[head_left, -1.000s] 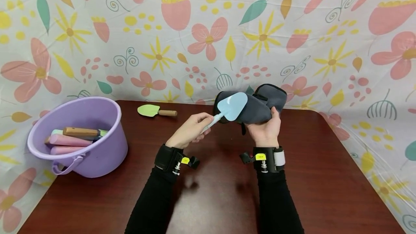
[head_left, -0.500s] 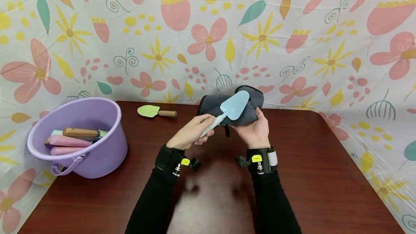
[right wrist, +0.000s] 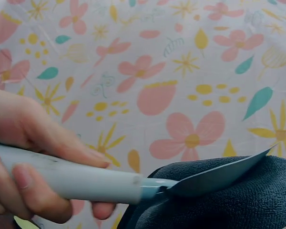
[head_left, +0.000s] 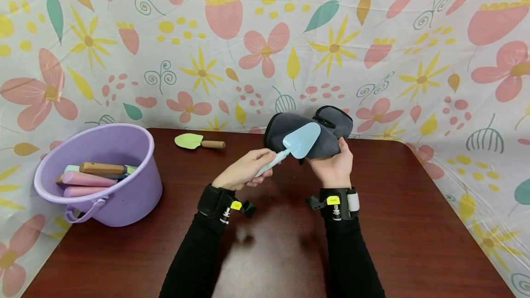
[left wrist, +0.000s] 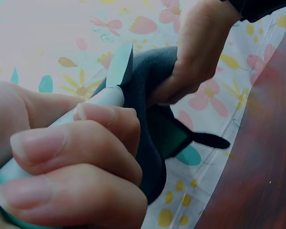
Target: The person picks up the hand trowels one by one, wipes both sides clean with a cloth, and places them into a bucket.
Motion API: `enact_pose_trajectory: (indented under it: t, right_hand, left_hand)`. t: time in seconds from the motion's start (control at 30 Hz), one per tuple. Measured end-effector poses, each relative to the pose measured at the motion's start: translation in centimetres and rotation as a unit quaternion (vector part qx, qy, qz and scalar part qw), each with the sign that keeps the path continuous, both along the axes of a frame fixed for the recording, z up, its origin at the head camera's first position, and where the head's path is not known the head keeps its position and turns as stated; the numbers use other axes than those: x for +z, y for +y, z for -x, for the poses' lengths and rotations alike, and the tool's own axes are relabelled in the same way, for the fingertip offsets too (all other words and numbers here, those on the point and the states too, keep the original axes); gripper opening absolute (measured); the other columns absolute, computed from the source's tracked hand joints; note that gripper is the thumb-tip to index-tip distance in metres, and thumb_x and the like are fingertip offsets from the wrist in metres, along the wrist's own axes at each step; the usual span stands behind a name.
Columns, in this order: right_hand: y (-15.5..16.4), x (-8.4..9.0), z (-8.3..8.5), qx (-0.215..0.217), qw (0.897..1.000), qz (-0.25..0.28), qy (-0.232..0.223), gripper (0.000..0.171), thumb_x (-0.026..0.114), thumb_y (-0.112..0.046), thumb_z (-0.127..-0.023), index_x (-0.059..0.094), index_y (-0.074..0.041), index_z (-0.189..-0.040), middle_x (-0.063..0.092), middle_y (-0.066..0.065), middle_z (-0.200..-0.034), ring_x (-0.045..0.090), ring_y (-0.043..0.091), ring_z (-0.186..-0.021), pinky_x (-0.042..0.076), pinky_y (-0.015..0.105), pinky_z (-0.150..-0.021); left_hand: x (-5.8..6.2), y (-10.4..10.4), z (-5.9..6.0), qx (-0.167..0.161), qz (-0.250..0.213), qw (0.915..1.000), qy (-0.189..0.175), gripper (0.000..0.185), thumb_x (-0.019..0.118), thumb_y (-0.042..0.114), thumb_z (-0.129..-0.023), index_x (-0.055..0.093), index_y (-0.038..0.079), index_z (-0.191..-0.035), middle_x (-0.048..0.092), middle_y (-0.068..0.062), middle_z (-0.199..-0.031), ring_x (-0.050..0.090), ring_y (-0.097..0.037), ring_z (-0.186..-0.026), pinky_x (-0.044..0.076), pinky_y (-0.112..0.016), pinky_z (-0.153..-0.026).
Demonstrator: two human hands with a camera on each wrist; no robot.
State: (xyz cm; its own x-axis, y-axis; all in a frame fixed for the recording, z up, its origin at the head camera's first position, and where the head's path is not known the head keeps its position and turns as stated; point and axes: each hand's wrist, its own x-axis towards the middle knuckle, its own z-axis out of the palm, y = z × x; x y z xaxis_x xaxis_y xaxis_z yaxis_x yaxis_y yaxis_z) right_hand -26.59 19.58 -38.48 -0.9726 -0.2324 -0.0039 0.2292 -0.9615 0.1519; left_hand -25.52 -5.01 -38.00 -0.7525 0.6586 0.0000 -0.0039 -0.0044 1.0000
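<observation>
Left hand (head_left: 244,169) grips pale-blue trowel (head_left: 300,140); right hand (head_left: 333,167) clutches bunched grey cloth (head_left: 319,133).

A bucket (head_left: 124,197) sits left on the counter (head_left: 414,224); a trowel (head_left: 198,141) lies behind, the held trowel (head_left: 300,140) against the cloth (head_left: 327,134) right.

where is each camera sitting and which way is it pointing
Head: worn on the head, looking forward and down at the table; both sleeves, left hand, right hand.
Left wrist: behind left-hand fingers, facing the blue trowel and grey cloth.
Right wrist: faces the backdrop.
All views share trowel and cloth.
</observation>
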Motion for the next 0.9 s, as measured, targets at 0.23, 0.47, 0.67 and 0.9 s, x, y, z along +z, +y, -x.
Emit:
enact_pose_trajectory:
  t: [0.23,0.47,0.67,0.9]
  right_hand:
    - [0.9,0.3,-0.1,-0.008,0.999,0.032,0.027,0.055,0.036,-0.048,-0.104,0.034,-0.017,-0.15,0.039,0.005,-0.149,0.039,0.027,-0.132,0.025,0.051,-0.109]
    - [1.4,0.7,-0.3,-0.018,0.999,0.039,0.012,0.052,0.038,-0.047,-0.104,0.035,-0.019,-0.148,0.04,0.004,-0.148,0.04,0.028,-0.132,0.027,0.051,-0.109]
    - [1.6,1.1,-0.4,-0.013,0.999,0.045,0.008,0.054,0.037,-0.048,-0.104,0.035,-0.019,-0.15,0.038,0.004,-0.151,0.037,0.03,-0.136,0.025,0.055,-0.109]
    - [1.5,1.1,-0.5,0.022,0.999,0.01,-0.024,0.058,0.038,-0.05,-0.103,0.023,-0.03,-0.156,0.028,0.002,-0.157,0.025,0.027,-0.143,0.017,0.057,-0.111]
  left_hand:
    - [-0.2,-0.2,0.1,0.016,0.015,0.9997,0.007,0.035,0.041,0.034,-0.107,0.052,0.0,-0.112,0.042,-0.006,-0.072,0.028,-0.014,-0.047,0.024,-0.024,-0.042]
    - [-0.3,-0.4,0.3,0.055,0.031,0.9978,0.018,0.032,0.043,0.033,-0.106,0.052,0.003,-0.111,0.043,-0.006,-0.073,0.031,-0.014,-0.05,0.024,-0.025,-0.043]
    - [-0.3,-0.5,0.3,0.104,0.041,0.9926,0.049,0.028,0.046,0.032,-0.106,0.057,0.009,-0.116,0.048,-0.007,-0.074,0.035,-0.015,-0.051,0.027,-0.024,-0.043]
    - [-0.4,-0.2,0.4,0.114,0.007,0.9913,0.066,0.034,0.046,0.037,-0.105,0.056,0.007,-0.116,0.047,-0.009,-0.075,0.034,-0.016,-0.05,0.025,-0.025,-0.042]
